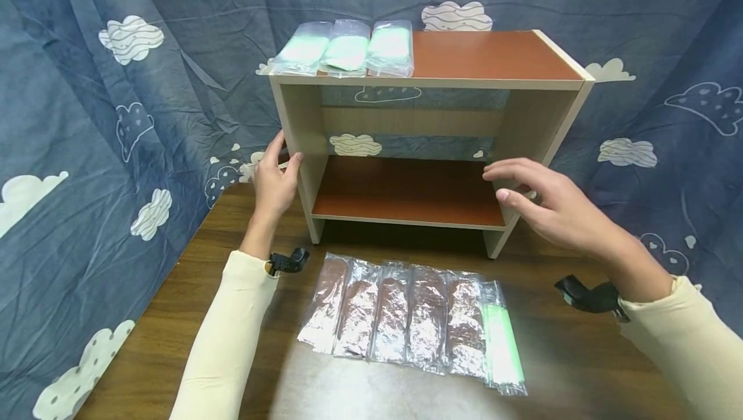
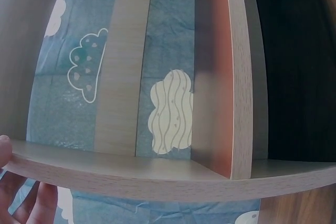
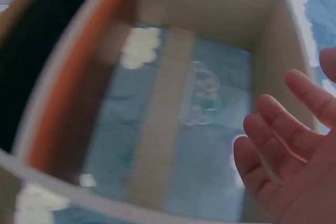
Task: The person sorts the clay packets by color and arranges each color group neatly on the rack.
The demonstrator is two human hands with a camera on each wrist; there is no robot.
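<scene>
A small wooden shelf unit (image 1: 418,82) with reddish-brown boards stands on the table. My left hand (image 1: 275,178) grips its left side panel near the front edge, with the thumb on the inner side and the fingers outside, as the left wrist view also shows. Before the right side panel hovers my right hand (image 1: 540,204), fingers spread and loosely bent, holding nothing. In the right wrist view its fingers (image 3: 273,129) overlap the panel without curling round it. Three clear plastic packets with pale green contents, one being a packet (image 1: 390,49), lie side by side on the left of the top board.
In front of the shelf lies a row of several clear packets with brown contents, among them a packet (image 1: 391,310). A bright green packet (image 1: 502,342) ends the row at right. The lower board (image 1: 406,191) is reddish-brown. Behind hangs a blue cloud-print cloth (image 1: 191,52).
</scene>
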